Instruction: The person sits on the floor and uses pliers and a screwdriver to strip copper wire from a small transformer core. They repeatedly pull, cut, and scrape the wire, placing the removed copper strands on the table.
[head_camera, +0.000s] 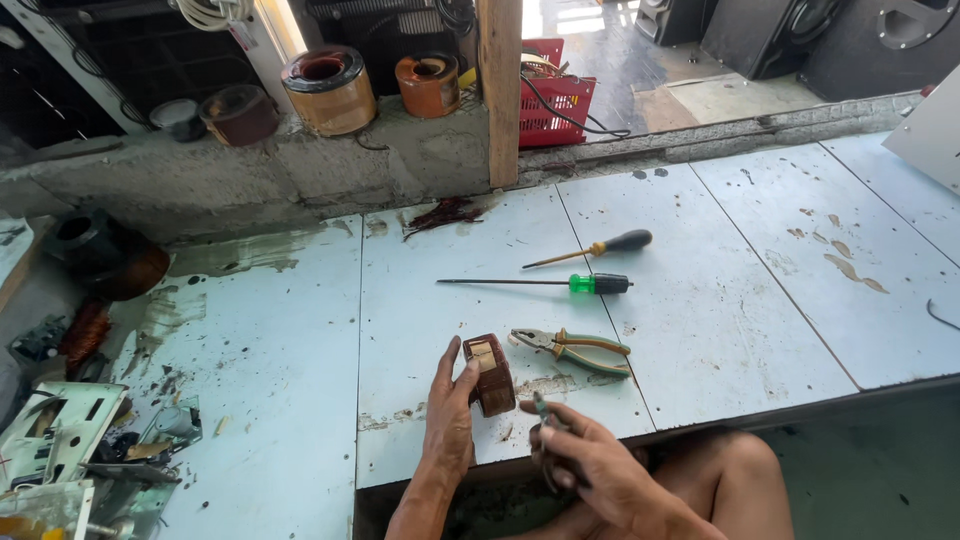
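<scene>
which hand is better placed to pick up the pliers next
Probably the right hand: it is nearer the pliers, though its grip already holds a small tool. The left hand is busy steadying the brown coil.

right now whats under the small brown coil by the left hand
The coil stands on the pale blue board, which is flaked and dirty around it. The left hand steadies its side. The patch beneath the coil is covered.
</scene>
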